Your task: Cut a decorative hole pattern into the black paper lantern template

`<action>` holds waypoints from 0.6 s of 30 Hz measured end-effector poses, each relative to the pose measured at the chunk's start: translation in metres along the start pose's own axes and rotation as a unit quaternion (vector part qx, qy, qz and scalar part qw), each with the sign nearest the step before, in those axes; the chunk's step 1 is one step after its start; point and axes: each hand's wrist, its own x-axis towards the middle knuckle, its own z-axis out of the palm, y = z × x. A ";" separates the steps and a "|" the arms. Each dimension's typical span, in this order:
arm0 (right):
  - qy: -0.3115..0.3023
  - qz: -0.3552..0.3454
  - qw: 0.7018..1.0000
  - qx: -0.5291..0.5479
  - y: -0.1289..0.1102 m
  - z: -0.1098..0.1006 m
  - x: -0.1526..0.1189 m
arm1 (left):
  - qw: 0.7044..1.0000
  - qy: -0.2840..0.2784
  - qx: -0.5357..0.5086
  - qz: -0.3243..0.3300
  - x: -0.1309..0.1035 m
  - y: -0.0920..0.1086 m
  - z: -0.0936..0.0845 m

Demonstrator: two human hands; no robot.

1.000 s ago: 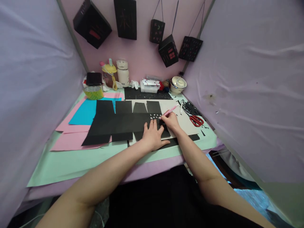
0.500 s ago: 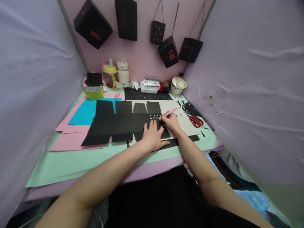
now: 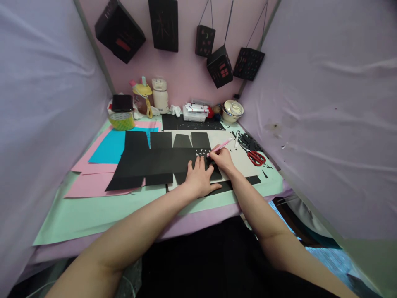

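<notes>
Black card (image 3: 161, 161) with notched flaps along its long edges lies flat over a pale board (image 3: 245, 161). My left hand (image 3: 200, 176) rests on its right part, fingers spread and pressing down. My right hand (image 3: 221, 159) is closed around a slim pink pen-style craft knife (image 3: 223, 145), tilted with its upper end to the right. Its tip is at the card, beside small triangular cut-outs (image 3: 202, 152) that show white; the blade itself is too small to make out. The fingertips of both hands are close together there.
Red-handled scissors (image 3: 256, 158) and a heap of black scraps (image 3: 248, 142) lie to the right. Blue paper (image 3: 107, 147) and pink paper (image 3: 89, 185) lie left. Along the back stand a white bottle (image 3: 160, 96), a box of pens (image 3: 195, 112) and a bowl (image 3: 233, 111). Black lanterns (image 3: 219, 66) hang above.
The view has shifted very slightly. Both hands, the card and the craft knife stay in nearly the same place.
</notes>
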 end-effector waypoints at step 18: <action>0.015 -0.001 0.999 -0.029 0.000 0.000 0.000 | 1.000 -0.009 0.001 -0.004 0.000 0.002 -0.002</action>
